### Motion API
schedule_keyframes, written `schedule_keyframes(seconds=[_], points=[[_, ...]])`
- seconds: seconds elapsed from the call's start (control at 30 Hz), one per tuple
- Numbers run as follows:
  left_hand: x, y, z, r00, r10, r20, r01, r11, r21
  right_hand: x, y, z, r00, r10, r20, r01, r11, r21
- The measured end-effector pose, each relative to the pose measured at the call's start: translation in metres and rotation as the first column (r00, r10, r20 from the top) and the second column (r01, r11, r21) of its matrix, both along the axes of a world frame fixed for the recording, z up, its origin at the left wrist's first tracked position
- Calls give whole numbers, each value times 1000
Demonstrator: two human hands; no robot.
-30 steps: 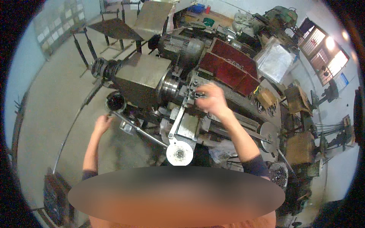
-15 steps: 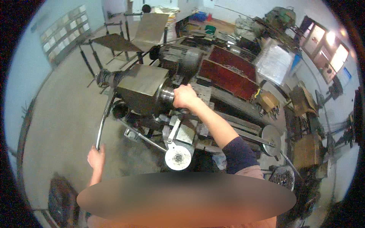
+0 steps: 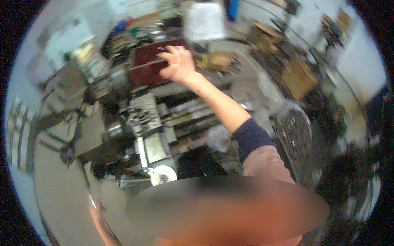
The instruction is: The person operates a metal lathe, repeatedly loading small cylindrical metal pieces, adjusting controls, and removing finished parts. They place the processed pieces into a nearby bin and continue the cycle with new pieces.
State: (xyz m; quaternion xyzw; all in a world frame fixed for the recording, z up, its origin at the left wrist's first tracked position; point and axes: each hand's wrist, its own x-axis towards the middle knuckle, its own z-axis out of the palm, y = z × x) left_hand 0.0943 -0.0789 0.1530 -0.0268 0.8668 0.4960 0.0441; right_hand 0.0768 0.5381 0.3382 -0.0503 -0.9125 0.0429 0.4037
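My left hand [image 3: 97, 211], low on the left, is closed round the end of a long metal lever [image 3: 87, 180] that comes down from the lathe's headstock [image 3: 89, 133]. My right hand [image 3: 178, 65] is stretched far forward over a dark red tray [image 3: 141, 74] behind the lathe, fingers spread and nothing visible in them. Whether its fingertips touch the tray is unclear. The shiny spindle end [image 3: 115, 130] sticks out of the headstock's right side. Nearer to me are the carriage [image 3: 155, 145] and a pale round disc [image 3: 163, 175] with a handle. Motion blurs the picture.
Right of the red tray lie a cardboard box [image 3: 221, 61] and a silvery wrapped block [image 3: 204, 22]. A container of metal bits [image 3: 292, 125] stands at the right. Brown boards [image 3: 298, 78] lean farther back. A grey motor [image 3: 117, 80] sits behind the headstock.
My right hand has left the spindle end, moved to the red tray and opened. My left hand stays on the lever. The view has swung to the right.
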Motion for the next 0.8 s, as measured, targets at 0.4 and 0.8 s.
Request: schedule_keyframes(seconds=[0.4,0.8], points=[[-33,-20,-7,948,6,319,-95,960,265,402,113,-210,732,-435,524,677,553,-487],[-38,-31,-9,948,48,315,-140,951,275,447,66,-354,157,-176,972,752,660,-2]])
